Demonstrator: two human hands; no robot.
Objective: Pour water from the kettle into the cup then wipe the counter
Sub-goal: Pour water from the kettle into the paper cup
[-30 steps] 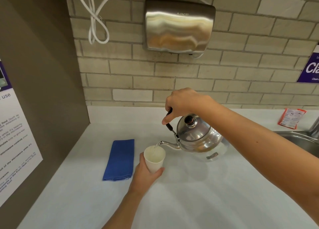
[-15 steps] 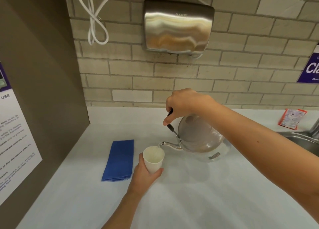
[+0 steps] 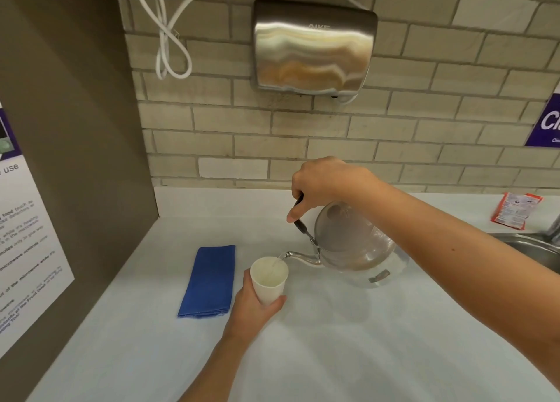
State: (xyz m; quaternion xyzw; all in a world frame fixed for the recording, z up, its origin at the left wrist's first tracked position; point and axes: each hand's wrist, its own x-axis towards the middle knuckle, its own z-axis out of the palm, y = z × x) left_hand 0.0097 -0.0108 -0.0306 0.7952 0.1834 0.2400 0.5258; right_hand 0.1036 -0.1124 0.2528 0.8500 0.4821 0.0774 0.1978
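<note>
My right hand [image 3: 325, 185] grips the black handle of a shiny steel kettle [image 3: 353, 247], held tilted to the left above the white counter [image 3: 348, 356]. Its thin spout reaches over a white paper cup [image 3: 268, 280], and a stream of water runs into the cup. My left hand [image 3: 253, 309] wraps around the cup's lower part from the near side. A folded blue cloth [image 3: 209, 280] lies flat on the counter just left of the cup.
A steel hand dryer [image 3: 313, 47] with a looped white cable hangs on the brick wall above. A brown side panel with a poster [image 3: 27, 235] closes the left. A red and white packet [image 3: 515, 209] and a steel sink [image 3: 533, 250] sit at the right.
The kettle has tipped further toward the cup, so its lid knob no longer shows. Water keeps running into the cup. Both hands stay in nearly the same place.
</note>
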